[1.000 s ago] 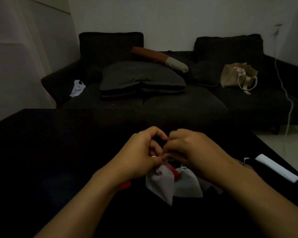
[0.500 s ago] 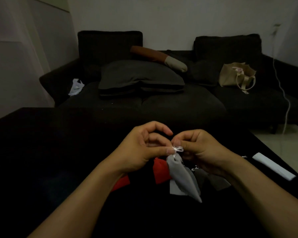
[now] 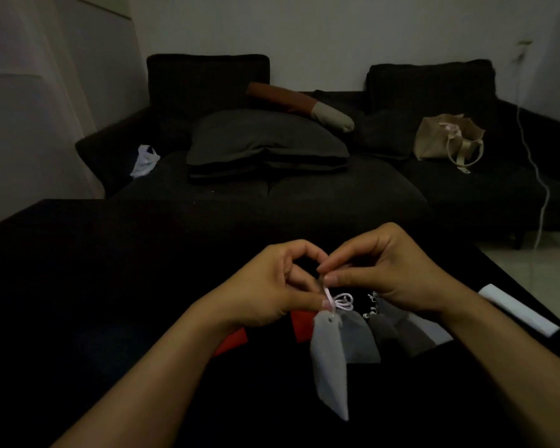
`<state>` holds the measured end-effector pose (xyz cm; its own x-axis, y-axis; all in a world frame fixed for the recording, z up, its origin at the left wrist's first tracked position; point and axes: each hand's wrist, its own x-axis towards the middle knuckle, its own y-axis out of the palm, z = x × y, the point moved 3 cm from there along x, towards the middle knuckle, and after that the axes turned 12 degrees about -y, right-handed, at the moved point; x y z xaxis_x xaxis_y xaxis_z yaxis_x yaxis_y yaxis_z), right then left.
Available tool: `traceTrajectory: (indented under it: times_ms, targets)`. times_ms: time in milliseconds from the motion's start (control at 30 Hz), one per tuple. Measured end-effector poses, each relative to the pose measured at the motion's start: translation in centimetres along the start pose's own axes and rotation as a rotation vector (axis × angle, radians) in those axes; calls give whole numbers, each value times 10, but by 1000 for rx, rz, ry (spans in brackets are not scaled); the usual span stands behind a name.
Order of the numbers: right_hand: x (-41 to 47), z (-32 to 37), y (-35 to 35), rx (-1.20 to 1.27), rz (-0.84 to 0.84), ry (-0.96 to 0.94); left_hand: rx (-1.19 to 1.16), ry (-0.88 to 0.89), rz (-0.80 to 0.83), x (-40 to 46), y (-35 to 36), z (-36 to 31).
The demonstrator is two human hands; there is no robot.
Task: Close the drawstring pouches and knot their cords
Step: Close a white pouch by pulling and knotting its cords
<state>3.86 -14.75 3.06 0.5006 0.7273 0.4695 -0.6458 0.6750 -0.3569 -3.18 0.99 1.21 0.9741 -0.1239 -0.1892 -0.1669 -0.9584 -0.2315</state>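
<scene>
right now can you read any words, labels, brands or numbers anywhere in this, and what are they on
None can be read.
Dark pouch on the table: small white marks near its top, too blurred and dim to read.
Beige tote bag on the sofa: no print visible.
Grey pouch and white strip: blank.

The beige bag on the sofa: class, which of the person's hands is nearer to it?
Right. The right hand is on the beige bag's side of the table; the left hand sits further left, holding the grey pouch.
</scene>
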Motion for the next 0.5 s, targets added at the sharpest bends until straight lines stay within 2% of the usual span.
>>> traceTrajectory:
  times_ms: [167,367,500]
  targets:
    - [2,-16,-3,-105,-96,39,-83,65,-74,1,-4,-1]
    - [0,-23,4,130,-147,169,-99,188,-261,3,-10,-5]
    - [1,-24,9,199,-172,213,-32,233,-358,4,-8,-4]
